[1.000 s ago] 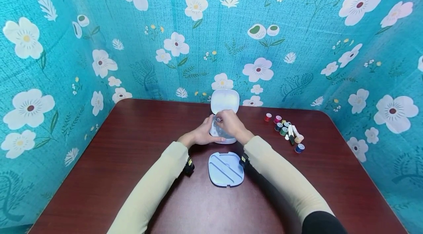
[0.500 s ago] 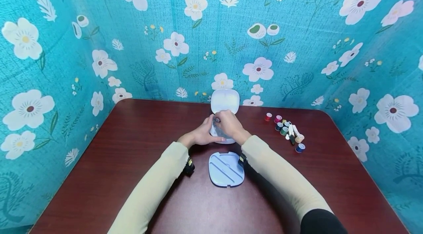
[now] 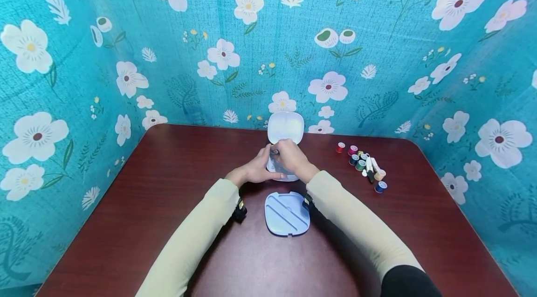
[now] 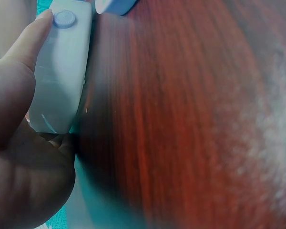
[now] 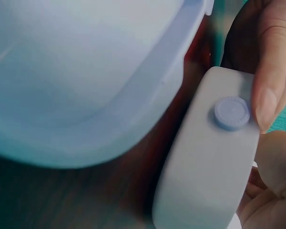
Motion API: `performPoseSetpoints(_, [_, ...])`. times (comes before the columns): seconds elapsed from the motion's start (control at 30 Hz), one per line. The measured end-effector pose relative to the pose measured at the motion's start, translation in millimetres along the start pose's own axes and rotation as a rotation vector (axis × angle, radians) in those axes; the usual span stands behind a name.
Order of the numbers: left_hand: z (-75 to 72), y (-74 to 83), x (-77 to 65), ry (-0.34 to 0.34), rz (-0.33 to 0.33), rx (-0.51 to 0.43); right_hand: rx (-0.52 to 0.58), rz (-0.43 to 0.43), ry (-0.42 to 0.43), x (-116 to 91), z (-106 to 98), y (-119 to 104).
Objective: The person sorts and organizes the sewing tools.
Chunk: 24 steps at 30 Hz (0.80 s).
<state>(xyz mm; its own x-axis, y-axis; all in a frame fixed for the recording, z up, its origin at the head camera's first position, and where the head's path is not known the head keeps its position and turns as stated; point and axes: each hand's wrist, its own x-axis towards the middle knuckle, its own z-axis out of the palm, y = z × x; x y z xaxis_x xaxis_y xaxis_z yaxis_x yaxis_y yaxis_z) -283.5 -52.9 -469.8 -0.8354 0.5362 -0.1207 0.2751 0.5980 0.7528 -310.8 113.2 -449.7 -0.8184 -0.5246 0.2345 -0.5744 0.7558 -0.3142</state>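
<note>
A pale lavender-white box (image 3: 271,166) stands at the back of the table with its lid (image 3: 286,127) hinged up behind it. My left hand (image 3: 256,169) grips its left side, the thumb lying along the front face beside a round blue button (image 4: 65,19). Over the opening is my right hand (image 3: 292,155), fingers curled downward at the left of the box. They pinch a small grey round piece (image 3: 275,152), mostly hidden by the fingers. In the right wrist view, the right palm (image 5: 274,183) shows at the lower right, beside the box front.
A light blue tray (image 3: 287,214) with diagonal ridges lies nearer me, just in front of the box. To the right sits a group of thread spools (image 3: 354,159) in several colours, with small white and black pieces (image 3: 371,169) among them. A flowered curtain (image 3: 235,45) hangs behind the table.
My right wrist has shifted slightly left, while its fingers stay at the same spot in the box. The left hand keeps its grip, and the box and tray stay put.
</note>
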Motion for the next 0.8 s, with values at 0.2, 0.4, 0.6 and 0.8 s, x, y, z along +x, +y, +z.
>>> performPoseSetpoints(0.2, [-0.6, -0.4, 0.5, -0.002, -0.007, -0.009, -0.040, 0.001, -0.051, -1.2, -4.1, -0.5])
performPoseSetpoints(0.4, [0.8, -0.3, 0.2, -0.002, -0.013, -0.005, -0.075, 0.011, -0.093, -3.4, -6.1, -1.2])
performPoseSetpoints(0.6, [1.2, -0.6, 0.3, 0.000, -0.006, -0.011, -0.090, 0.019, -0.104, -6.1, -10.6, -0.5])
performPoseSetpoints(0.8, [-0.7, 0.0, 0.2, -0.013, -0.028, -0.003, -0.125, 0.002, -0.111, -9.5, -17.3, -0.5])
